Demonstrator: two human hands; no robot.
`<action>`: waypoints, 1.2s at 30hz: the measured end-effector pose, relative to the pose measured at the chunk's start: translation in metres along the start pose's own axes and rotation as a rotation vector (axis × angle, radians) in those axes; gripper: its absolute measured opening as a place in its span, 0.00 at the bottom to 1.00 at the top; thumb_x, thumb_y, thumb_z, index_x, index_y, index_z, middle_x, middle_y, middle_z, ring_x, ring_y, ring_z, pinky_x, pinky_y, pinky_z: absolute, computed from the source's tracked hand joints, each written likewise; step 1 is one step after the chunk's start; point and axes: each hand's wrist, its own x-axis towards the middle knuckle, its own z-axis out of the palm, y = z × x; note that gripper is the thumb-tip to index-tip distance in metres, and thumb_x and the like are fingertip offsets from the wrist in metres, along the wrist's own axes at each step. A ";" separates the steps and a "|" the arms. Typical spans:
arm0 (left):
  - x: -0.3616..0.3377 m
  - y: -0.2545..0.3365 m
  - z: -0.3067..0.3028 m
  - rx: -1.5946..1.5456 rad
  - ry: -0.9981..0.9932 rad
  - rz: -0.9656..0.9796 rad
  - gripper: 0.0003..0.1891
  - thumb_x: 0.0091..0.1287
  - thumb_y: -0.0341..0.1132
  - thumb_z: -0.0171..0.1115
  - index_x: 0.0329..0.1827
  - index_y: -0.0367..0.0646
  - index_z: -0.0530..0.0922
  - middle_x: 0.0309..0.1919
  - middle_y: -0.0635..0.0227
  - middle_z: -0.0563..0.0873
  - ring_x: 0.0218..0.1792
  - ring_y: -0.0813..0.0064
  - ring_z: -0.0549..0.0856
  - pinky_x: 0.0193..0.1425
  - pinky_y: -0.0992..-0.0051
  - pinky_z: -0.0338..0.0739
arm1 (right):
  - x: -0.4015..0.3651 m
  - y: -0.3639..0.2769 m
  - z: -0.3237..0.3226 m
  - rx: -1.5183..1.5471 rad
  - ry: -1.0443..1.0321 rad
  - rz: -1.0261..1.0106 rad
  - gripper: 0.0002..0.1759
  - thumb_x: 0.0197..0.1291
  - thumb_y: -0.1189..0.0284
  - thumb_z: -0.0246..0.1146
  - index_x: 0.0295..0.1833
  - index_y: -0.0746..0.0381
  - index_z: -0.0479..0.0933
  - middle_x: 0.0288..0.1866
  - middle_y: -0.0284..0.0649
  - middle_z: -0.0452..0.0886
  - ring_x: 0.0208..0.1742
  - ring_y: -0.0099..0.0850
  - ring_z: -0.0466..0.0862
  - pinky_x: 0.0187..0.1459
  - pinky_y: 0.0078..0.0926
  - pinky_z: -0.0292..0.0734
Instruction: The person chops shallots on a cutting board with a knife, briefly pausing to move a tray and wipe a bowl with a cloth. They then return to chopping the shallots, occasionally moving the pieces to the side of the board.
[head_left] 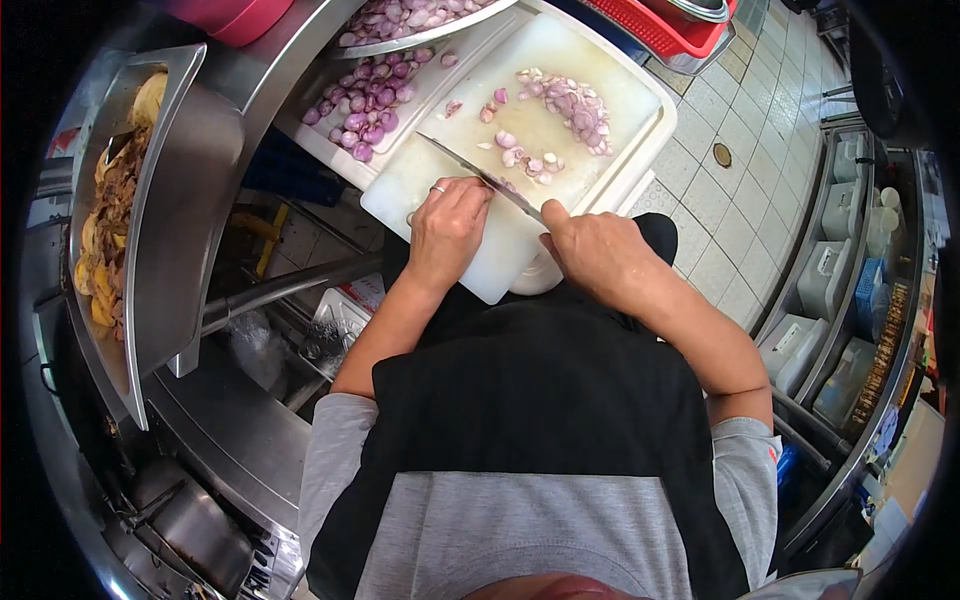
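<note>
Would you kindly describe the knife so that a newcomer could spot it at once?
Find the pale cutting surface near the top centre. Over it, the right hand grips the knife, its blade reaching past the left hand. Unlike the shallots nearby, it is long, straight and metallic.

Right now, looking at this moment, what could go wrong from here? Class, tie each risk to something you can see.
The left hand has its fingertips close beside the blade of the knife in the right hand, so a slip could nick them. The near part of the cutting board juts towards the lap, so pressing there might tip or shift it. Cut shallots lie loose and could then scatter.
</note>
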 end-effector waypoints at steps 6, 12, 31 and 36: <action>-0.001 -0.002 0.000 -0.009 0.015 0.018 0.07 0.55 0.24 0.69 0.35 0.41 0.82 0.37 0.65 0.86 0.40 0.64 0.85 0.43 0.68 0.80 | 0.011 0.006 0.018 0.089 0.109 -0.028 0.14 0.69 0.65 0.57 0.44 0.65 0.64 0.20 0.51 0.80 0.26 0.52 0.84 0.27 0.50 0.78; 0.000 0.000 0.001 0.030 0.015 0.005 0.06 0.55 0.24 0.69 0.34 0.41 0.81 0.36 0.65 0.86 0.40 0.63 0.85 0.43 0.68 0.81 | 0.003 -0.001 0.009 0.011 -0.047 0.036 0.14 0.70 0.65 0.55 0.44 0.66 0.66 0.25 0.51 0.83 0.29 0.51 0.86 0.29 0.49 0.79; -0.001 -0.001 0.001 0.021 0.017 0.015 0.07 0.55 0.23 0.69 0.35 0.40 0.81 0.36 0.65 0.86 0.40 0.64 0.85 0.42 0.68 0.81 | 0.002 -0.001 -0.005 0.059 -0.052 0.005 0.15 0.70 0.65 0.56 0.44 0.67 0.63 0.22 0.54 0.80 0.28 0.55 0.83 0.29 0.51 0.77; -0.002 -0.001 -0.001 0.032 0.020 0.002 0.07 0.55 0.23 0.69 0.34 0.41 0.81 0.36 0.65 0.86 0.40 0.63 0.85 0.42 0.68 0.81 | 0.013 0.002 0.030 0.170 0.021 0.057 0.14 0.70 0.64 0.56 0.45 0.66 0.66 0.26 0.55 0.82 0.32 0.55 0.85 0.34 0.52 0.79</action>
